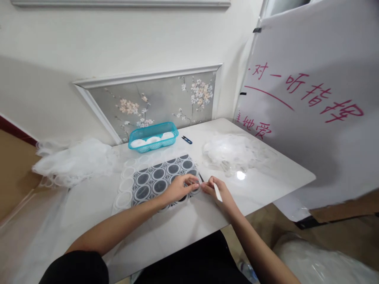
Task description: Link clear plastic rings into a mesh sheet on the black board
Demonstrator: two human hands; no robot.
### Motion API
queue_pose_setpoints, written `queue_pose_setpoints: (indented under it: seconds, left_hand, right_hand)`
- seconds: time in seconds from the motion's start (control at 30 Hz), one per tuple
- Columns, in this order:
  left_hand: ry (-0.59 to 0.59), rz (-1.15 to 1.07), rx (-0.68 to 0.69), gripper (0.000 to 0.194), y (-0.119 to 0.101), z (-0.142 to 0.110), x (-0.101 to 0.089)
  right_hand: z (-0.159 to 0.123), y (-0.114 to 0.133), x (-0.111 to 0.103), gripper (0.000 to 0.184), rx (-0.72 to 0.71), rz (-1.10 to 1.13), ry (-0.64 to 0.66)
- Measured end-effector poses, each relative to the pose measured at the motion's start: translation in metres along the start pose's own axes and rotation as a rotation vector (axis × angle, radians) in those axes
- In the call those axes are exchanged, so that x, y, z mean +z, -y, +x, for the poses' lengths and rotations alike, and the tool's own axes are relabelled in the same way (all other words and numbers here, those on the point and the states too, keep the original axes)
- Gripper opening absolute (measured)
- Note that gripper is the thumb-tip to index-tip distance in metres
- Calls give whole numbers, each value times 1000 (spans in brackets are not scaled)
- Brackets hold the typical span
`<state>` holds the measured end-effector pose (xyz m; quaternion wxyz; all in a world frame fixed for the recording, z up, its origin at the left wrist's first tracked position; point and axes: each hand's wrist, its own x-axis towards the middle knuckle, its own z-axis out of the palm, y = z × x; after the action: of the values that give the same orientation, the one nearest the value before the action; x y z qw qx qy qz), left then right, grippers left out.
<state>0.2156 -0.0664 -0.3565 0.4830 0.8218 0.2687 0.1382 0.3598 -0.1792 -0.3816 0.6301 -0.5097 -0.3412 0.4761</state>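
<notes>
A translucent sheet patterned with rows of white rings point(128, 184) lies on the table, partly over a dark board point(160, 185) that shows through it. My left hand point(180, 189) rests at the board's right end, thumb and fingers closed on the sheet's edge. Close beside it, my right hand point(220, 194) grips a slim tool with a white handle point(218, 192). A thin dark point shows near its fingertips; whether it belongs to the tool I cannot tell. The fingertips of both hands nearly meet, hiding the spot between them.
A blue plastic basket point(154, 146) holding white round pieces stands near the wall, with small thread snips point(187, 140) to its right. Loose translucent scraps point(231, 152) lie at the right. A heap of white netted material point(77, 162) sits at the left of the table point(266, 189).
</notes>
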Motion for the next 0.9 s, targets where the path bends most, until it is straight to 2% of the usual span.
queue_pose_setpoints:
  seconds: [0.17, 0.33, 0.5, 0.7, 0.8, 0.9]
  left_hand:
    - [-21, 126, 13, 31, -3, 3, 9]
    - [-40, 178, 17, 25, -1, 7, 16]
    - [-28, 125, -42, 22, 1, 10, 16]
    - [55, -23, -132, 25, 5, 12, 9]
    - [41, -99, -201, 20, 6, 14, 12]
    - [-2, -137, -250, 12, 5, 18, 11]
  right_hand:
    - [3, -5, -3, 48, -22, -10, 37]
    - [7, -8, -3, 50, -61, -121, -18]
    - [4, -6, -1, 49, -60, -79, 0]
    - [1, -6, 0, 43, -99, -168, -50]
    - [1, -9, -1, 39, -113, -214, -47]
    - [1, -13, -5, 35, -129, -366, -98]
